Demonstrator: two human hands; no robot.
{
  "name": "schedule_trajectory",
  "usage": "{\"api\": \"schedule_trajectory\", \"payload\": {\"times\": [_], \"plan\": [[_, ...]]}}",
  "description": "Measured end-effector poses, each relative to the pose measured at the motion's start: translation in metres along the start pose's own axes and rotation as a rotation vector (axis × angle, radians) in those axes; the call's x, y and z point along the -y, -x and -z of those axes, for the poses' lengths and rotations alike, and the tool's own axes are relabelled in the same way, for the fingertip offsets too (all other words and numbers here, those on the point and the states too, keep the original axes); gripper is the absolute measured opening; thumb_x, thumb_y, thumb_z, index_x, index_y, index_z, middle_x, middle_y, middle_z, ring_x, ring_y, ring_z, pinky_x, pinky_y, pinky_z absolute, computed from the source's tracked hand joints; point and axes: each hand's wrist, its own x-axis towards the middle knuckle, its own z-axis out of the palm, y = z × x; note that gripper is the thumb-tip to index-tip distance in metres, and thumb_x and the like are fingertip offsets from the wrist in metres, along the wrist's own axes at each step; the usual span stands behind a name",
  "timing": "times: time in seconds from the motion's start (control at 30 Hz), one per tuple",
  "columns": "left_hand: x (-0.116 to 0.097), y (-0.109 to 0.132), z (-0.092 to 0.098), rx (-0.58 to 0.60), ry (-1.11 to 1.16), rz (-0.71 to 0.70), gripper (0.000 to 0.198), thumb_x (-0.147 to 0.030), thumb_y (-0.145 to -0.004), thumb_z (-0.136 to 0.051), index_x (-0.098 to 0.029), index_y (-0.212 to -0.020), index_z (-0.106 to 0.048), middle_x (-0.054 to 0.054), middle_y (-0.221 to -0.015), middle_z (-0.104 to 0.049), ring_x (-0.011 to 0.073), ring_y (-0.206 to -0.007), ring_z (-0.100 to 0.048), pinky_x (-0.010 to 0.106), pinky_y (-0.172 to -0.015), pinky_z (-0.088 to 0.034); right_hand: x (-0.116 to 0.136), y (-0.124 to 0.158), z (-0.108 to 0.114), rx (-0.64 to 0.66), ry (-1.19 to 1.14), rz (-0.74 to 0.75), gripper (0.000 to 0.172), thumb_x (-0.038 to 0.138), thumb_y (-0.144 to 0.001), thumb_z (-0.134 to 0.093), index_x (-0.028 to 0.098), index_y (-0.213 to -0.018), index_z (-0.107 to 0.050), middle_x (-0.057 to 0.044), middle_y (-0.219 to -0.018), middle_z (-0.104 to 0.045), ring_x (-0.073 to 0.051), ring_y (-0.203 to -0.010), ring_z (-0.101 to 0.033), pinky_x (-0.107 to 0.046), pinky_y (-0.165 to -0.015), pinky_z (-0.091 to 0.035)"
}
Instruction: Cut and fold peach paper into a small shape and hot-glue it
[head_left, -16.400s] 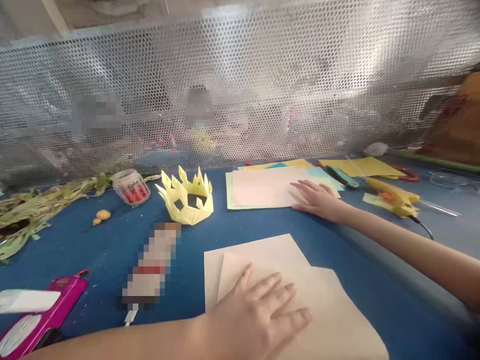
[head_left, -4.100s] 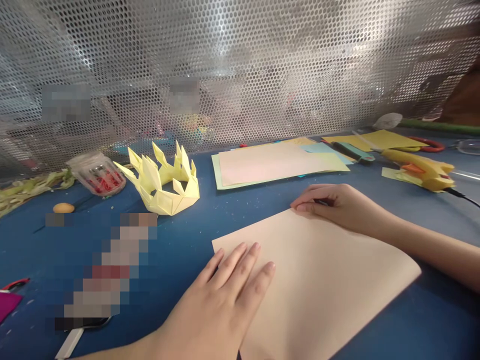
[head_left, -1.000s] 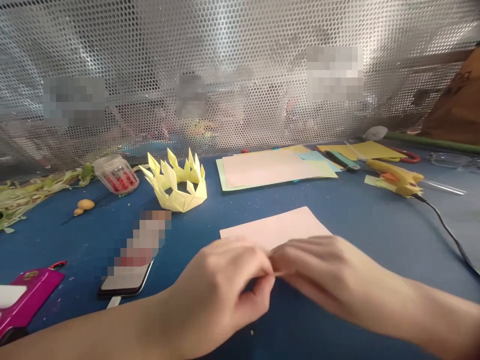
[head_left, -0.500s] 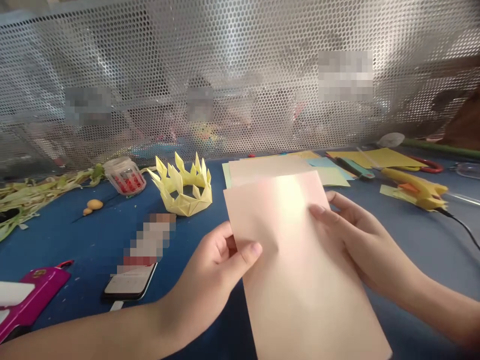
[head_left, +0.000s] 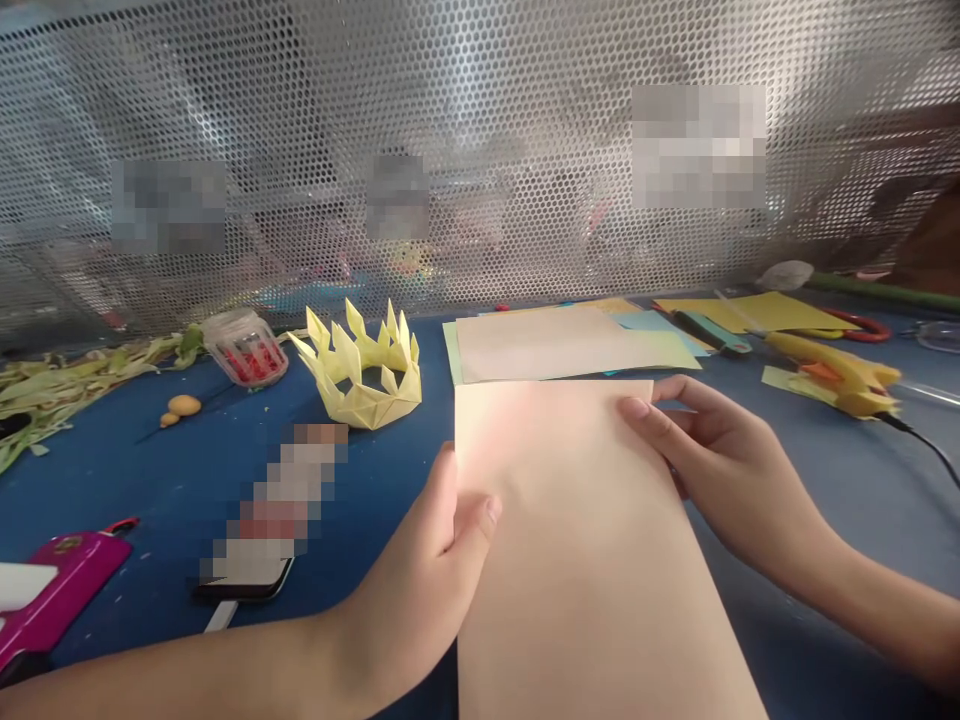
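Note:
Between my hands is a sheet of pale peach paper [head_left: 577,560], its far edge nearly level and its near end cut off by the bottom of the view. My left hand [head_left: 435,560] grips the left edge, thumb on top and fingers hidden behind. At the upper right corner my right hand [head_left: 712,460] pinches the sheet, thumb on the face and fingers beneath. Just beyond lies a stack of coloured paper [head_left: 540,345] with a peach sheet uppermost. A folded yellow paper crown [head_left: 371,395] stands to the left of the stack.
A phone [head_left: 247,575] with a cable and a magenta tool [head_left: 71,590] lie at left. Behind them are a jar with red bits [head_left: 251,350] and pale husks [head_left: 97,375]. At right sit a yellow glue gun [head_left: 847,375] and a utility knife [head_left: 712,330]. Perforated metal mesh [head_left: 480,130] closes off the back.
The paper has turned from a slant to nearly straight, and its far edge has come lower in view. Both hands keep their hold on it.

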Motion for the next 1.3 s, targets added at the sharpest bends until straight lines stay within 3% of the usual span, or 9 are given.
{"api": "schedule_trajectory", "payload": {"times": [0.2,0.33,0.43,0.53,0.63,0.7,0.93,1.3], "plan": [[0.006,0.0,-0.001,-0.023,0.043,-0.017,0.025,-0.051,-0.101,-0.044,-0.026,-0.101,-0.043,0.002,-0.092,-0.056,0.0236,-0.095,-0.056,0.041,-0.096,-0.047,0.001,0.004,0.0,0.0,-0.041,0.048,0.057,0.072,-0.071,-0.079,0.025,-0.078,-0.047,0.008,-0.046,-0.047,-0.006,-0.04,-0.032,-0.013,-0.034,-0.025],[0.01,0.002,-0.003,-0.071,0.007,0.015,0.033,-0.055,-0.097,-0.047,-0.026,-0.111,-0.045,0.004,-0.096,-0.058,0.0282,-0.102,-0.057,0.044,-0.096,-0.046,-0.001,0.004,-0.001,0.009,-0.07,0.063,0.056,0.07,-0.075,-0.077,0.024,-0.074,-0.046,0.01,-0.046,-0.041,-0.005,-0.04,-0.03,-0.013,-0.035,-0.026],[0.012,0.005,-0.006,-0.064,-0.042,0.041,0.041,-0.058,-0.095,-0.045,-0.025,-0.117,-0.041,0.003,-0.091,-0.056,0.0283,-0.094,-0.057,0.044,-0.089,-0.047,-0.002,0.005,-0.002,0.018,-0.087,0.059,0.054,0.07,-0.078,-0.076,0.024,-0.075,-0.047,0.01,-0.045,-0.044,-0.005,-0.037,-0.032,-0.014,-0.034,-0.027],[0.015,0.006,-0.008,-0.035,-0.085,0.035,0.032,-0.057,-0.096,-0.04,-0.026,-0.104,-0.041,-0.001,-0.082,-0.048,0.0236,-0.081,-0.052,0.04,-0.08,-0.045,-0.002,0.005,-0.003,0.031,-0.088,0.055,0.05,0.067,-0.077,-0.077,0.025,-0.077,-0.051,0.008,-0.046,-0.053,-0.008,-0.036,-0.041,-0.015,-0.033,-0.031],[0.018,0.004,-0.009,-0.04,-0.101,0.034,0.029,-0.054,-0.098,-0.04,-0.026,-0.095,-0.039,-0.002,-0.082,-0.045,0.0217,-0.083,-0.05,0.038,-0.081,-0.044,-0.002,0.004,-0.003,0.033,-0.079,0.068,0.051,0.06,-0.066,-0.089,0.025,-0.083,-0.056,0.004,-0.056,-0.065,-0.012,-0.043,-0.054,-0.018,-0.036,-0.04],[0.018,0.002,-0.009,-0.03,-0.073,0.05,0.026,-0.051,-0.1,-0.04,-0.026,-0.098,-0.039,-0.002,-0.084,-0.047,0.0213,-0.085,-0.05,0.038,-0.083,-0.044,-0.003,0.002,-0.003,0.011,-0.075,0.093,0.05,0.056,-0.064,-0.092,0.024,-0.08,-0.057,0.004,-0.058,-0.067,-0.011,-0.047,-0.056,-0.017,-0.039,-0.042],[0.017,0.001,-0.007,-0.063,-0.093,0.124,0.021,-0.045,-0.102,-0.04,-0.025,-0.096,-0.039,-0.002,-0.086,-0.048,0.0204,-0.085,-0.05,0.037,-0.085,-0.043,-0.009,0.0,-0.004,-0.054,-0.073,0.174,0.047,0.058,-0.077,-0.082,0.022,-0.07,-0.053,0.006,-0.049,-0.055,-0.006,-0.041,-0.041,-0.015,-0.038,-0.03],[0.02,-0.002,-0.008,-0.068,0.048,0.098,0.038,-0.051,-0.099,-0.046,-0.023,-0.124,-0.045,0.007,-0.097,-0.062,0.0317,-0.104,-0.061,0.048,-0.097,-0.047,-0.003,0.005,-0.004,0.008,-0.072,0.111,0.05,0.065,-0.081,-0.076,0.025,-0.071,-0.048,0.008,-0.047,-0.046,-0.009,-0.041,-0.036,-0.021,-0.039,-0.029]]}}
